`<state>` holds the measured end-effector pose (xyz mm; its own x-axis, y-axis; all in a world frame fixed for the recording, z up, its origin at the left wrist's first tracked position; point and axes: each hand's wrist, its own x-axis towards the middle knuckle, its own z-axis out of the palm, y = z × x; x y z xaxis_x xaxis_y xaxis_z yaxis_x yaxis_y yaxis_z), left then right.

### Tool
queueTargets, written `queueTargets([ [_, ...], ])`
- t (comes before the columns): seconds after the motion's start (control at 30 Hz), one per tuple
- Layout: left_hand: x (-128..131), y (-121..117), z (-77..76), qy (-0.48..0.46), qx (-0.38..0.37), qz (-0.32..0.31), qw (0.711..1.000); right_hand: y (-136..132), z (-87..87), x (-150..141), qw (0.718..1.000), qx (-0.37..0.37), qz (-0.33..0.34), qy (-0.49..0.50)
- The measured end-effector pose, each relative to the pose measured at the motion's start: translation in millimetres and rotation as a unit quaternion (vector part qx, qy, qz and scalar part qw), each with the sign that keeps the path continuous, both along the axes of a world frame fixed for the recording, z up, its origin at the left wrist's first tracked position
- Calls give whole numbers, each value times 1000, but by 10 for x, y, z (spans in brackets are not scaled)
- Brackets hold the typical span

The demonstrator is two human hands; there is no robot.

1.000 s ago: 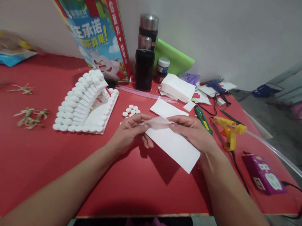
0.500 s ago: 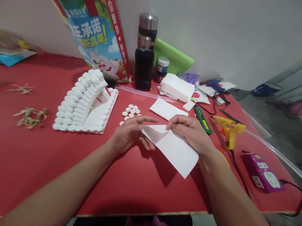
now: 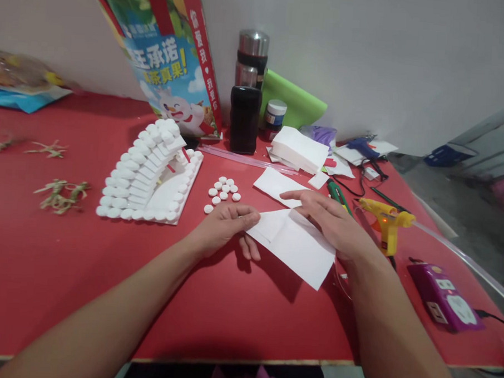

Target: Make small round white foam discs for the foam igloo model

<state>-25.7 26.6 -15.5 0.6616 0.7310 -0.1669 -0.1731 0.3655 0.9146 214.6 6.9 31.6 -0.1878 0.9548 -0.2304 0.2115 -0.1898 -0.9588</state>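
A folded sheet of white paper (image 3: 301,249) is held tilted above the red table, a crease running near its left end. My left hand (image 3: 227,224) pinches the left corner between thumb and fingers. At the upper right edge, my right hand (image 3: 328,220) holds the paper, its index finger stretched out to the left and its lower fingers partly hidden. Behind my hands lies another white strip (image 3: 275,183). Several round white tablet-like pieces (image 3: 224,196) are grouped beyond my left hand.
A white curved model edged with round pieces (image 3: 131,175) stands on the left, near dried-straw bundles (image 3: 62,194). To the right are a yellow glue gun (image 3: 386,220), a purple power box (image 3: 443,297) and a green cutter (image 3: 337,193). A black bottle (image 3: 244,122) stands at the back.
My left thumb has closed onto the paper's corner, and the raised flap there now lies flatter. My right index finger has straightened and lifted off the paper. The view has shifted slightly.
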Motion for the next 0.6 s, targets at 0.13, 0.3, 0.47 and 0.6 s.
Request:
queueTargets([
  [0.13, 15, -19, -1, 22, 10, 0, 1000, -4, -52, -48, 996, -72, 53, -20],
  [0.3, 22, -19, 19, 33, 21, 30, 999, -21, -144, -120, 998, -53, 8, 33],
  [0.47, 0, -4, 19, -9, 43, 75, 996, 16, -152, -96, 990, -61, -24, 122],
  [0.6, -29, 1, 31, -41, 35, 85, 995, 29, -141, -55, 985, -67, -12, 158],
])
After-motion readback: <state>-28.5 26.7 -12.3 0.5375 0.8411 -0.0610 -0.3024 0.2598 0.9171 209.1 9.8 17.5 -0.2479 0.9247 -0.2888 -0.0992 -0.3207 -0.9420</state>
